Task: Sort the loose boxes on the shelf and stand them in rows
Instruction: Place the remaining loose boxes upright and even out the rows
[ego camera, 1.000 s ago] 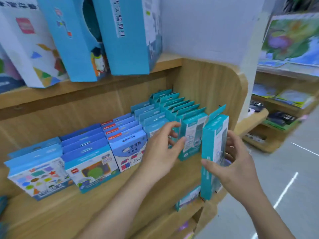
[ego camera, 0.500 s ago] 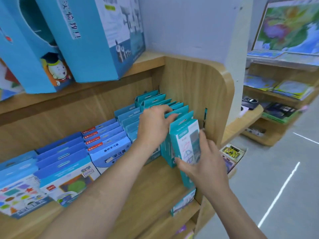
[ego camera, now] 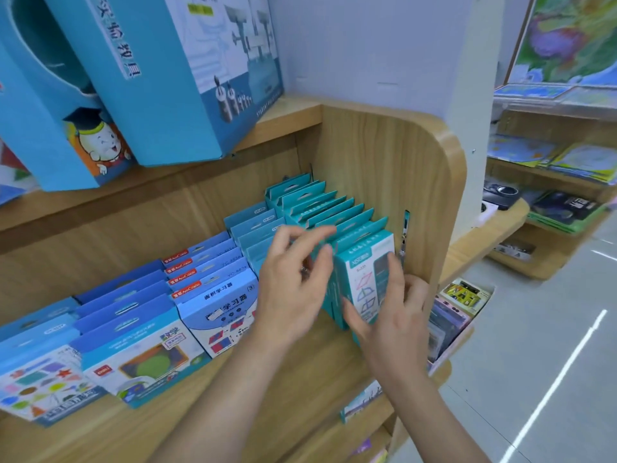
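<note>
A row of teal boxes [ego camera: 320, 205] stands upright at the right end of the wooden shelf [ego camera: 233, 412], against the side panel. The front teal box [ego camera: 362, 272] closes this row, and my right hand [ego camera: 397, 322] grips it, thumb on its face and fingers along its right side. Just left of it, my left hand [ego camera: 293, 282] hovers with fingers spread, holding nothing, and hides the front of the neighbouring light-blue row [ego camera: 250, 225]. Further left stand rows of blue boxes [ego camera: 213, 295].
Large blue cartons [ego camera: 173, 71] lean on the upper shelf overhead. The rounded wooden side panel [ego camera: 427, 182] bounds the shelf on the right. Packets lie on a lower shelf [ego camera: 447, 315]. Another shelf unit [ego camera: 551, 195] and open floor lie to the right.
My right hand carried the teal box from beyond the shelf edge in to the front of the right row. My left hand let go of the row's front box and spread its fingers.
</note>
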`<state>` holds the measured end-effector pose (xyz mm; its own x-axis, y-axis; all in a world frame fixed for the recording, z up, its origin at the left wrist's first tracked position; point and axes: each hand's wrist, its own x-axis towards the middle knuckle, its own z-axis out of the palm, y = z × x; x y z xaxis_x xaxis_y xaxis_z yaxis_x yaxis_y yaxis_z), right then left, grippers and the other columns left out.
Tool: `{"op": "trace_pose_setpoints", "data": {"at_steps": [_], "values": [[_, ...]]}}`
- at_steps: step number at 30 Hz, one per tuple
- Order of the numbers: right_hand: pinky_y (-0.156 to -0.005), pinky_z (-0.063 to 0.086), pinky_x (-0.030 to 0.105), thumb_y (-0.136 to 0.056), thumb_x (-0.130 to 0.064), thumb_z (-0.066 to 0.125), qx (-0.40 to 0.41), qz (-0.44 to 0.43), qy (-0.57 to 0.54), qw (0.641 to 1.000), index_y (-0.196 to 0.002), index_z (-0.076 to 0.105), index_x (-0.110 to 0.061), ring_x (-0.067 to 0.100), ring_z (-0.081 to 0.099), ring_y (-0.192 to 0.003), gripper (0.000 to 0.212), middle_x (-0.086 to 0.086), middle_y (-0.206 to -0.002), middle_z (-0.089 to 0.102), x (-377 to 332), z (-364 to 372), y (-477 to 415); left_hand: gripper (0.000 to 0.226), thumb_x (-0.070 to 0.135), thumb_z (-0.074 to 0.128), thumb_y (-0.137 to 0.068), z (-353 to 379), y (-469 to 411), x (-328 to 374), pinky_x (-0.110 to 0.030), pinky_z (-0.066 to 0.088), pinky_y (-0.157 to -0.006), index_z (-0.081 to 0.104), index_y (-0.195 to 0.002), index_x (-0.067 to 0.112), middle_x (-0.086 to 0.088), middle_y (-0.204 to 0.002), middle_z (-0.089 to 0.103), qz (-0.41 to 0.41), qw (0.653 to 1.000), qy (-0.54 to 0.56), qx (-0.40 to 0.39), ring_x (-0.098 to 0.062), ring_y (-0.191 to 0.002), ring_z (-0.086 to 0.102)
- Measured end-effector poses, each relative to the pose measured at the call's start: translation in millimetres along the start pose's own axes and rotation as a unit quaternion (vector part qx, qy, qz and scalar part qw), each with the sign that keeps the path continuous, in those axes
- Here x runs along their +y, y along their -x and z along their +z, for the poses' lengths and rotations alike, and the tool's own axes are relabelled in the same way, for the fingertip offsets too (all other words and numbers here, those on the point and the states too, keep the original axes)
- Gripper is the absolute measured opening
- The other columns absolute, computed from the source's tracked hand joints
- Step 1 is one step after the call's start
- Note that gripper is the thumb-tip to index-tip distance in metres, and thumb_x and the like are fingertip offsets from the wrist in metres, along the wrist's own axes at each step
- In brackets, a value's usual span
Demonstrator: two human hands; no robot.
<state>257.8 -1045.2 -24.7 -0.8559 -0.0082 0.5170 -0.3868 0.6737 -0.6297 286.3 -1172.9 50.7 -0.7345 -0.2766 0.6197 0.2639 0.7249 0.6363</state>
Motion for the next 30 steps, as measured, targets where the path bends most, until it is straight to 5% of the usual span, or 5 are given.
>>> {"op": "trace_pose_setpoints", "data": {"at_steps": [5, 13, 20, 23, 30], "values": [[-0.055, 0.042, 0.024, -0.074, -0.036, 0.077, -0.056, -0.011, -0.025, 0.998, -0.142, 0.015, -0.029, 0.008, 0.039, -0.075, 0.092, 0.013, -0.113, 0.043, -1, 3, -3, 0.083, 0.037, 0.069, -0.082, 25, 36, -5, -0.032, 0.056, -0.08, 0.012, -0.139, 0.057, 0.015, -0.12, 0.042, -0.126, 0.985, -0.047, -0.105, -0.006, -0.099, 0.056], [-0.061, 0.059, 0.034, -0.084, -0.041, 0.064, -0.164, -0.05, -0.061, 0.983, -0.138, -0.021, -0.054, 0.012, 0.064, -0.086, 0.101, -0.004, -0.122, 0.053, 7, -9, -6, 0.088, 0.031, 0.065, -0.087, 34, 34, -13, -0.036, 0.054, -0.086, 0.001, -0.145, 0.047, 0.006, -0.129, 0.04, -0.073, 0.985, -0.12, -0.096, -0.01, -0.106, 0.055], [-0.062, 0.054, 0.028, -0.091, -0.028, 0.054, -0.089, -0.151, -0.062, 0.983, -0.148, 0.02, -0.031, 0.01, 0.056, -0.09, 0.066, -0.003, -0.109, 0.054, -4, -34, -31, 0.09, 0.031, 0.074, -0.078, 37, 41, -20, -0.03, 0.054, -0.085, 0.013, -0.14, 0.052, 0.017, -0.123, 0.042, -0.097, 0.993, -0.063, -0.034, 0.005, -0.105, 0.049], [-0.083, 0.046, 0.029, -0.09, -0.025, 0.054, -0.032, -0.184, -0.018, 0.982, -0.141, 0.041, -0.014, 0.023, 0.049, -0.113, 0.053, 0.009, -0.124, 0.051, -9, -34, -41, 0.089, 0.031, 0.078, -0.074, 45, 56, -26, -0.031, 0.053, -0.089, 0.02, -0.141, 0.044, 0.014, -0.127, 0.048, -0.168, 0.986, -0.023, -0.001, 0.001, -0.111, 0.05], [-0.116, 0.02, 0.037, -0.095, -0.036, 0.027, -0.113, -0.239, 0.122, 0.957, -0.149, 0.022, -0.009, 0.028, 0.017, -0.145, 0.06, 0.015, -0.156, 0.02, -19, -31, -54, 0.082, 0.025, 0.052, -0.093, 80, 76, -14, -0.031, 0.039, -0.102, -0.005, -0.151, 0.017, -0.003, -0.16, 0.002, -0.199, 0.967, -0.132, -0.094, -0.022, -0.138, 0.033]]}}
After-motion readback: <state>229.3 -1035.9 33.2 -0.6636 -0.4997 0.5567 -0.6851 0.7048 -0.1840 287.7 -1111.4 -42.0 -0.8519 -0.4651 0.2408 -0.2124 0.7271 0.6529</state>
